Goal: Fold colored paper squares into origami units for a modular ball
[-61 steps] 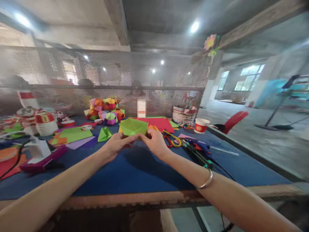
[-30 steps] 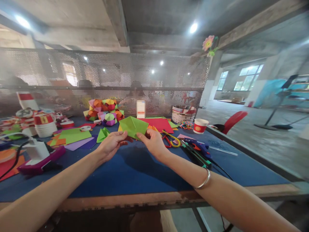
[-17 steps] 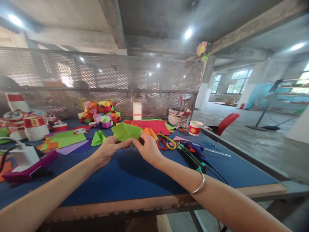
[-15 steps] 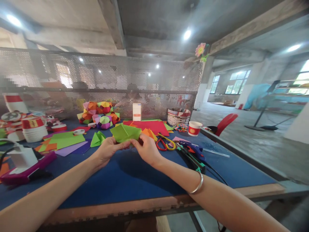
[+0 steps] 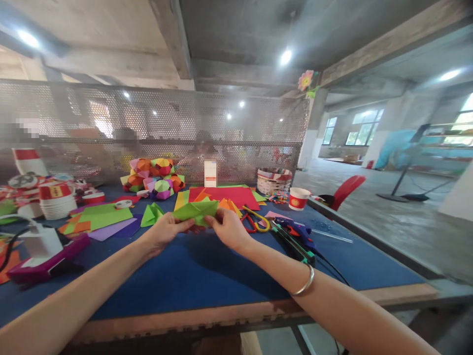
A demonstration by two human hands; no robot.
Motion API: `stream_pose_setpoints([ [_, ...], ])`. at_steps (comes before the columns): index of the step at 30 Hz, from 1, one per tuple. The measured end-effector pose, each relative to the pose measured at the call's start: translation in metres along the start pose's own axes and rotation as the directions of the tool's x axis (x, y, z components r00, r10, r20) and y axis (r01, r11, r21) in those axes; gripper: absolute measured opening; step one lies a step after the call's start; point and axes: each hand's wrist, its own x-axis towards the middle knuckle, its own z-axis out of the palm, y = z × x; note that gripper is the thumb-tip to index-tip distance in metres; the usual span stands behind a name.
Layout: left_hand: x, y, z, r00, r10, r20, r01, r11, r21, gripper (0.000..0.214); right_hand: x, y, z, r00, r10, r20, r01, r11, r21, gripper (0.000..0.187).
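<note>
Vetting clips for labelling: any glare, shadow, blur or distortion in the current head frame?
Head view: ceiling light flares white; soft shadow on the blue tabletop below the left hand and right hand, which hold a folded green paper. Head view, farther off: shelves at right look smeared, mesh screen hazy. Head view, lower corners: forearms look stretched.

Green paper (image 5: 197,211) here, crisply creased and matt! Beneath it the bench (image 5: 173,276) runs dull, smooth blue, edged in what looks like bare, worn wood. And a flash: the bangle (image 5: 309,281), polished silvery metal! Over right, a blue plastic glue gun (image 5: 303,230), scissors (image 5: 255,214) with smooth plastic-looking handles, a paper cup (image 5: 298,199). At left the purple power strip (image 5: 33,270) shines, glossy plastic; behind, a perforated, metal-looking screen (image 5: 158,118), all under rough grey concrete ceiling (image 5: 236,29).
</note>
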Motion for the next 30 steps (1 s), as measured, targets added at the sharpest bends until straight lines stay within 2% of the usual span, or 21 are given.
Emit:
stream_pose_setpoints([
  [2,0.001,0.001,-0.003,0.999,-0.038,0.015,0.038,0.999,0.023,0.028,0.003,0.003,-0.005,0.996,0.083,0.036,-0.082,0.996,-0.025,0.009],
  [4,0.002,0.005,-0.007,0.999,-0.035,0.020,0.035,0.999,0.004,0.031,0.005,0.004,-0.010,0.992,0.113,0.057,-0.107,0.989,-0.103,0.012],
  [6,0.003,0.009,-0.011,1.000,0.005,-0.016,-0.005,0.999,-0.043,0.038,0.006,0.005,-0.013,0.993,0.077,0.090,-0.061,0.983,-0.170,0.011],
  [9,0.004,0.013,-0.013,0.994,0.027,-0.104,-0.032,0.998,-0.046,0.046,0.005,0.002,-0.016,0.984,-0.038,0.173,0.074,0.975,-0.207,0.013],
  [12,0.004,0.010,-0.012,0.998,-0.059,-0.039,0.059,0.998,0.010,0.038,0.002,-0.004,-0.016,0.963,-0.136,0.231,0.183,0.963,-0.197,0.019],
  [15,0.005,0.004,-0.011,0.994,-0.105,0.034,0.103,0.994,0.036,0.027,0.000,-0.007,-0.015,0.963,-0.187,0.194,0.221,0.959,-0.177,0.018],
  [18,0.004,0.003,-0.011,0.996,-0.060,0.061,0.057,0.997,0.046,0.024,0.001,-0.006,-0.015,0.962,-0.238,0.131,0.258,0.952,-0.167,0.010],
  [22,0.003,0.007,-0.010,0.992,-0.041,0.122,0.034,0.998,0.055,0.027,0.003,-0.002,-0.015,0.939,-0.288,0.189,0.324,0.925,-0.197,0.011],
  [26,0.005,0.006,-0.009,0.995,-0.038,0.088,0.031,0.996,0.085,0.024,0.003,-0.003,-0.015,0.924,-0.290,0.247,0.345,0.912,-0.220,0.009],
  [30,0.006,0.003,-0.011,0.997,-0.053,0.055,0.048,0.995,0.084,0.028,0.000,-0.006,-0.015,0.938,-0.285,0.200,0.320,0.931,-0.174,0.005],
])
